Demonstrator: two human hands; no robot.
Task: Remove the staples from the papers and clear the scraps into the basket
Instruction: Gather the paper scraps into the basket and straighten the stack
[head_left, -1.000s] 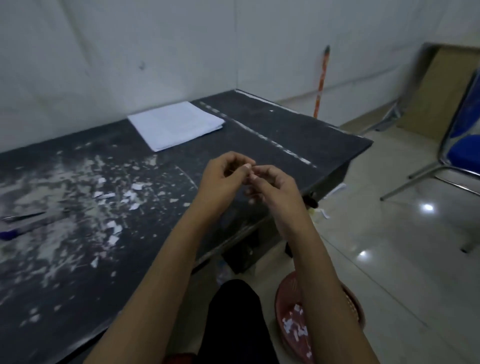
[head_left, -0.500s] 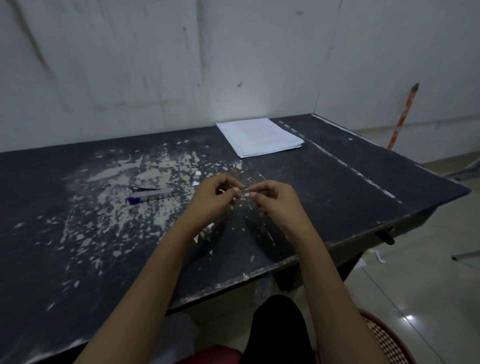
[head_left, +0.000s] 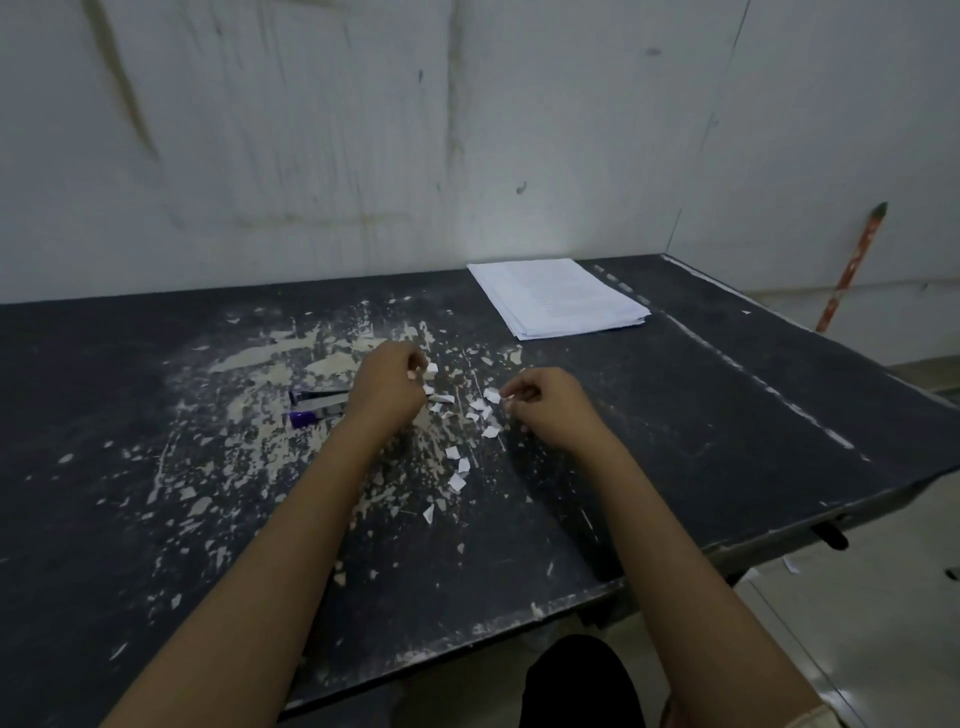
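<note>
nearest the camera a dark-clothed knee (head_left: 576, 680) sits below the front edge of the desk (head_left: 779, 415), a black top blotched with pale worn patches. both bare forearms reach out over it.

past the forearms, paper scraps (head_left: 457, 467) lie loose on the desk in a ragged trail that runs away from the front edge and ends between the two hands.

the right hand (head_left: 545, 405) rests low over the desk at the far right end of that trail, fingers curled, thumb and forefinger closed together on a white bit (head_left: 508, 399). the left hand (head_left: 387, 384) is well apart from it on the other side of the scraps, fingers curled inward with the tips just beside a scrap. i cannot tell whether it holds anything.

just left of the left hand, partly hidden by it, a purple and silver stapler tool (head_left: 317, 408) lies flat on the desk.

farther back and to the right, the stack of papers (head_left: 558, 299) lies flat near the wall (head_left: 467, 130), apart from the scraps. an orange stick (head_left: 852, 270) leans against the wall beyond the desk's right end.
</note>
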